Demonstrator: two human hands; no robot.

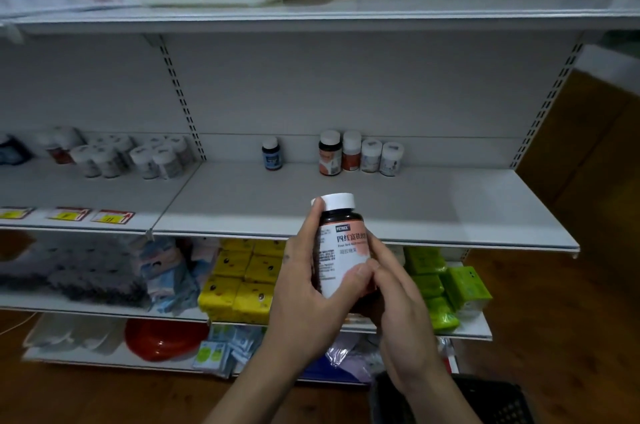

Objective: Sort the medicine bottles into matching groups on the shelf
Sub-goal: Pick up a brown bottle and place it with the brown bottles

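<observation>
Grey shop shelving fills the view w/ a mid shelf (450,202) mostly bare at front. Both hands hold one bottle (341,250) up in front of that shelf's front edge, upright, label turned to the camera — prob. so the label can be read before picking its group.

Left hand (311,288) wraps the bottle's left side, thumb across the lower label, one fingertip up by the white cap. Right hand (398,313) cups the right side and base from below, fingers curled closed against the label. So both hands are shut round the same bottle; neither is free.

At the back of the shelf stands a row of four (360,155), touching or nearly so: a dark bottle w/ white cap and peach label on the left, then a reddish one, then two pale ones. The leftmost (330,153) looks like the held bottle's match, so my guess is it goes just beside that one. A lone blue bottle (272,153) stands well apart to the left — likely a group of its own.

Further left, on the next bay, a cluster of white-capped bottles (138,155) sits blurred; can't tell their labels. Dark basket (491,399) at bottom right, contents not visible.
</observation>
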